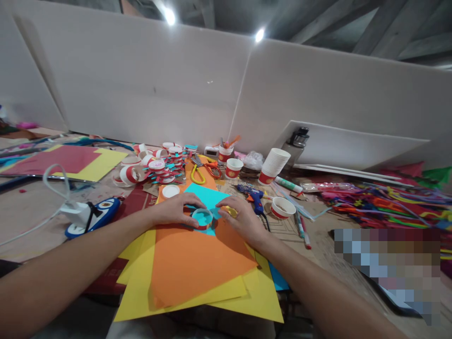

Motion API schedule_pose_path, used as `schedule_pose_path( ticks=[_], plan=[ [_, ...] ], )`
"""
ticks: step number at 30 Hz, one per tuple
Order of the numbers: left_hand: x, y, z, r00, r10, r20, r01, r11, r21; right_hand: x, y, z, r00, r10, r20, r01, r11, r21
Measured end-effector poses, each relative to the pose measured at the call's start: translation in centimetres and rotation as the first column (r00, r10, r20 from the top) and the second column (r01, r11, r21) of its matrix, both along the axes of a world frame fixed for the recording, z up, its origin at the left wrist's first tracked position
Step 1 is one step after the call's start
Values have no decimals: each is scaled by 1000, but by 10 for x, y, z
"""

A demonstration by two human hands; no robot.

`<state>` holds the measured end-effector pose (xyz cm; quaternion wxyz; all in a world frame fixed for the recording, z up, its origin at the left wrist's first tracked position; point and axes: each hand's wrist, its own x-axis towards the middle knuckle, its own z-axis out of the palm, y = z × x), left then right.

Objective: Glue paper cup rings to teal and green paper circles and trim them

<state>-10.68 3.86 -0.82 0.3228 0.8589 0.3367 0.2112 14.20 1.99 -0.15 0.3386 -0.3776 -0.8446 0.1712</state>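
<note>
My left hand (178, 210) curls around the left side of a short ring cut from a paper cup (202, 219). Through the ring's opening shows the turquoise paper (205, 193) it rests on. Close to the ring's right side is my right hand (240, 219), its thumb and forefinger parted. A small yellow thing (231, 211) shows in that gap; I cannot tell what it is or whether the fingers touch it. Beneath both hands, an orange sheet (197, 268) overlaps several yellow sheets (254, 301). A white paper disc (171, 191) lies beyond my left wrist.
A blue glue gun (256, 197), an open cup (283, 207) and stacked cups (274, 165) stand to the right. Scissors (201, 168) and several cut cup rings (130, 175) are behind. A blue-and-white corded device (93, 219) lies left; colourful pipe cleaners (384, 202) fill the right.
</note>
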Motion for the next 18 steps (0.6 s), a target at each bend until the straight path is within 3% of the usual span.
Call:
schedule_pose_path(
  ticks=[6, 8, 11, 14, 18],
  plan=[
    [-1, -1, 1, 1000, 6, 0, -6, 1000, -7, 30, 11, 28, 965, -262, 25, 258, 961, 105],
    [-1, 0, 0, 1000, 6, -7, -6, 1000, -6, 48, 17, 36, 900, -418, 122, 399, 904, 151],
    [-1, 0, 0, 1000, 7, -17, -7, 1000, -1, 71, 25, 39, 741, -589, 321, 590, 800, 106],
    [0, 0, 0, 1000, 4, -14, -4, 1000, -4, 80, 28, 34, 607, -597, 525, 673, 737, 60],
    [0, 0, 0, 1000, 8, -23, -8, 1000, 6, 69, 27, 26, 489, -550, 677, 699, 711, 72]
  ],
)
